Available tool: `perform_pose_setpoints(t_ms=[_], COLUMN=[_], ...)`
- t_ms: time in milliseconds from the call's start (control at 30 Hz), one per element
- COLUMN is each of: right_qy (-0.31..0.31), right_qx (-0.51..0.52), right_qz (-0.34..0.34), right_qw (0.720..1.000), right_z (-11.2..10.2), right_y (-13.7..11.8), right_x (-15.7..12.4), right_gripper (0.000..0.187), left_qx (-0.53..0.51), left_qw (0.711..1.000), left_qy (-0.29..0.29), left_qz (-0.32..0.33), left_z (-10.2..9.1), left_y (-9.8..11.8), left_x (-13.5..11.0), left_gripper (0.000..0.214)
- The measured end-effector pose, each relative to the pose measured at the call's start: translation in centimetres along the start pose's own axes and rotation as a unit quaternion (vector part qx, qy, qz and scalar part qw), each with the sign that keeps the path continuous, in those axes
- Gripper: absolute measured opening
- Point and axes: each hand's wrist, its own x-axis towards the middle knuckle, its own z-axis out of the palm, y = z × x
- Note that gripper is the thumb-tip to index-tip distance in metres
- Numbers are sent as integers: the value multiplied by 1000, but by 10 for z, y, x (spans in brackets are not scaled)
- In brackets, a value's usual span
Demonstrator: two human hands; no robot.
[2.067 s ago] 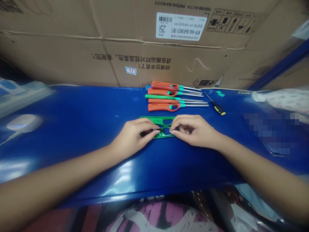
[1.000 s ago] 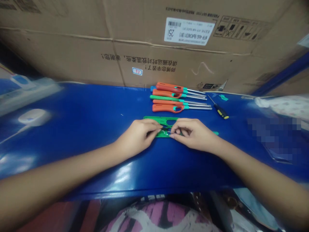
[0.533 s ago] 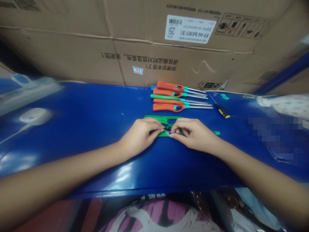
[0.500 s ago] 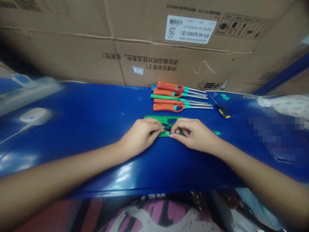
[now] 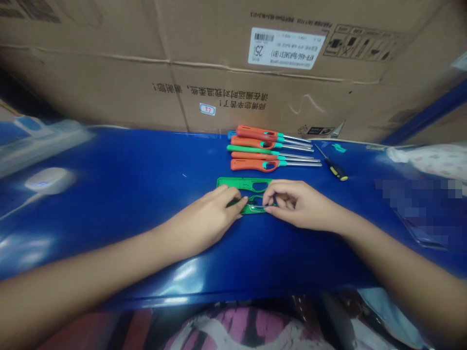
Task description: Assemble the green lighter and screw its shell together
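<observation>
My left hand [image 5: 209,214] lies on the glossy blue counter [image 5: 127,194] with its fingers stretched out and relaxed, not clenched. Their tips press down on the left end of a flat green plastic lighter shell [image 5: 251,210], which lies at the middle of the counter straight in front of me. My right hand [image 5: 299,206] meets it from the other side, thumb and forefinger pinched shut on a thin silvery metal piece [image 5: 257,206] that rests over the shell's open loop. The fingertips of my two hands nearly touch. Just behind this shell lies a second green plastic shell half [image 5: 239,184], its long side running left to right. Farther back is a neat row of long-nosed lighters with orange and green handles [image 5: 270,148], their metal tubes pointing right. Near the tube ends, on the right, lies a small screwdriver with a black and yellow handle [image 5: 333,167], and a small teal plastic bit [image 5: 339,148] lies just beyond it. A white oval device [image 5: 49,180] sits far to my left. Large brown cardboard boxes [image 5: 219,82] close off the back of the counter.
</observation>
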Motion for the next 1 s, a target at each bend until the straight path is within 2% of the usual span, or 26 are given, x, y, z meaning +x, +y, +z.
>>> perform_pose_setpoints(t_ms=[167, 333, 467, 667, 900, 1000], right_qy=[-25, -35, -27, -18, -7, -17], right_qx=[42, 27, 5, -32, -130, -142], right_qz=[63, 54, 36, -9, -128, -139], right_qw=[997, 998, 999, 999, 983, 980], right_z=[-2, -3, -2, -3, -8, -10], right_y=[-1, 0, 3, 3, 1, -1], right_x=[-2, -2, -1, -1, -6, -7], right_gripper=[9, 7, 5, 6, 14, 15], left_qx=[-20, -40, -43, -69, -102, -88], left_qw=[999, 999, 999, 997, 994, 996], left_qy=[22, 16, 9, 22, 35, 34], left_qz=[-14, 16, 13, -1, -10, -1], left_z=[2, 3, 5, 5, 5, 6], left_y=[1, 0, -1, 1, 0, 0], left_x=[-3, -4, -4, -2, -1, -1], left_gripper=[39, 43, 41, 37, 34, 35])
